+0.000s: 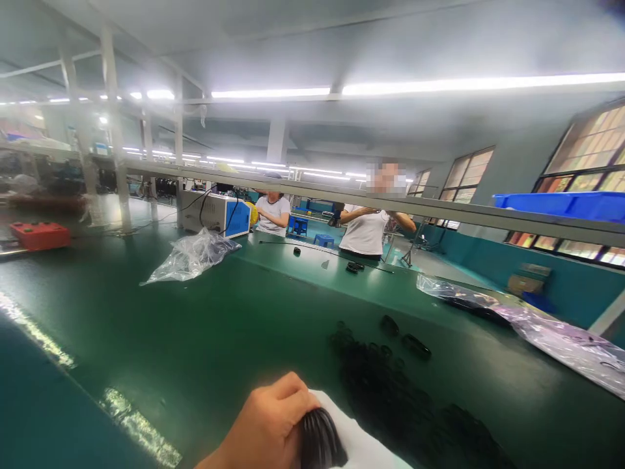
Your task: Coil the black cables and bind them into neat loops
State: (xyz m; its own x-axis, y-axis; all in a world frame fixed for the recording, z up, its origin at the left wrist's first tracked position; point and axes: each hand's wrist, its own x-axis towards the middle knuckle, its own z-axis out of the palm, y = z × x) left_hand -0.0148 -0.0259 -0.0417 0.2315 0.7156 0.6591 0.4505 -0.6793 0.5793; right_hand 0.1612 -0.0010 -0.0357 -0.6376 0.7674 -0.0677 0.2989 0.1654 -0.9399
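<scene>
My left hand (pixel 276 413) is at the bottom middle, fingers closed around a bundle of black loops (pixel 319 440), stacked side by side like rings or coiled cord. Right beside the bundle is a smooth white surface (pixel 359 433); whether it is cloth, a sleeve or something else I cannot tell. My right hand does not show. To the right of my left hand lies a blurred pile of black ring-like pieces (pixel 381 384) on the green tabletop (pixel 234 326). Just behind the pile are two separate black bundles, one of them a long bundle (pixel 416 346).
A clear plastic bag (pixel 193 255) lies at the left, by a blue and white machine (pixel 219 213). Plastic sheeting (pixel 551 332) covers the right edge. A blue bin (pixel 561 207) sits on the overhead rail (pixel 312 189). Two people, including a near co-worker (pixel 364 231), work beyond the table.
</scene>
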